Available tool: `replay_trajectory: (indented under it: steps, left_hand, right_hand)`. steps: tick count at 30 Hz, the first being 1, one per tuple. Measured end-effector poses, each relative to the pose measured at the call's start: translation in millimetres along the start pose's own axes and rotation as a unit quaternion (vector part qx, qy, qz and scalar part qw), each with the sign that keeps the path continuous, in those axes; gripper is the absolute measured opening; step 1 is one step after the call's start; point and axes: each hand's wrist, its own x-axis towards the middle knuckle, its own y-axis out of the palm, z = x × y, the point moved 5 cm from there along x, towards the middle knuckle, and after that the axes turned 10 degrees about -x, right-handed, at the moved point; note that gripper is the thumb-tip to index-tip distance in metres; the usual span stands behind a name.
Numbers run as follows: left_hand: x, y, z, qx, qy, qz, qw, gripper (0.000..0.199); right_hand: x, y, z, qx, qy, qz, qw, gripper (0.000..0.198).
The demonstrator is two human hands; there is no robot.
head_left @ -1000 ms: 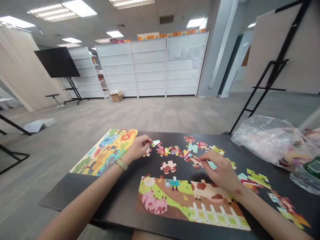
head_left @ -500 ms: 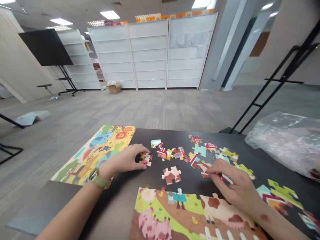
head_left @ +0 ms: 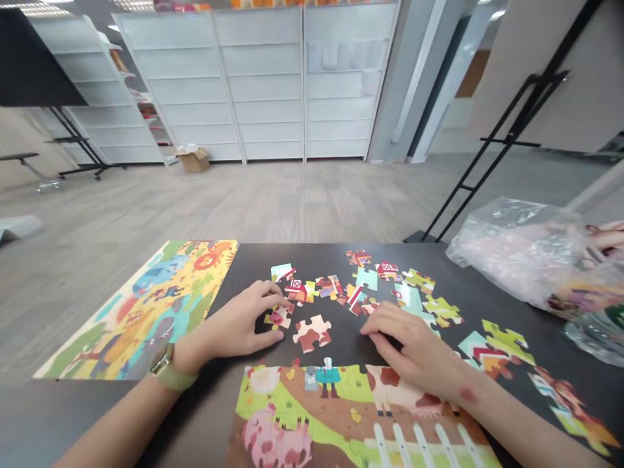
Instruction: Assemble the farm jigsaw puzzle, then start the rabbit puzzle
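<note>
Right hand point(head_left: 412, 348) has released a brown-white piece point(head_left: 368, 308), fingers slack; left hand point(head_left: 238, 322) curls round a pig piece point(head_left: 280, 316), grip unclear. Joined puzzle point(head_left: 336, 406) on table's point(head_left: 209, 416) near side, long axis left-right, fence point(head_left: 400, 443) tips away from person.

Cream puzzle piece point(head_left: 312, 333) with brown patches, green-and-brown assembled puzzle point(head_left: 341, 408), pale green watch strap point(head_left: 176, 378), black table point(head_left: 344, 335)

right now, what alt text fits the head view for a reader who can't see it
A person's left hand and right hand are beside loose jigsaw pieces on a dark table; in front lies a partly assembled farm puzzle with a pig and a cow. A colourful animal picture lies at left, a clear plastic bag at right, white shelving behind.
</note>
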Motion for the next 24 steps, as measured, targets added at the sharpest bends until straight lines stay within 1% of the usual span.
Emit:
replay_trajectory:
  steps: [3, 7, 10, 12, 15, 18, 20, 22, 24]
  left_hand:
    - [9, 6, -16, -0.013, 0.025, 0.003, 1.000, 0.044]
    - [28, 22, -36, 0.013, 0.025, 0.011, 1.000, 0.049]
    - [39, 31, -45, 0.020, 0.024, 0.003, 1.000, 0.056]
    - [42, 34, -48, 0.021, 0.031, -0.004, 0.999, 0.055]
    - [39, 38, -48, 0.019, 0.047, -0.010, 0.999, 0.043]
    - [32, 39, -40, 0.042, 0.065, -0.018, 0.997, 0.037]
    - [28, 40, -29, 0.077, 0.073, -0.014, 0.994, 0.043]
    - [23, 38, -16, 0.110, 0.087, -0.018, 0.990, 0.046]
    - [19, 35, -3, 0.129, 0.097, -0.015, 0.987, 0.046]
  right_hand:
    - [0, -1, -1, -0.001, 0.009, 0.000, 1.000, 0.027]
    - [-1, -4, -5, 0.000, 0.022, -0.013, 1.000, 0.026]
    - [-3, -6, -11, 0.000, 0.035, -0.031, 0.999, 0.026]
    - [-5, -9, -18, -0.003, 0.056, -0.055, 0.997, 0.027]
    - [-6, -19, -34, -0.017, 0.105, -0.114, 0.988, 0.030]
    - [-8, -40, -55, -0.029, 0.151, -0.163, 0.975, 0.034]
    - [-17, -62, -71, -0.025, 0.204, -0.188, 0.961, 0.034]
    - [-36, -89, -84, -0.026, 0.262, -0.204, 0.943, 0.033]
    - [-62, -111, -89, -0.056, 0.289, -0.187, 0.937, 0.031]
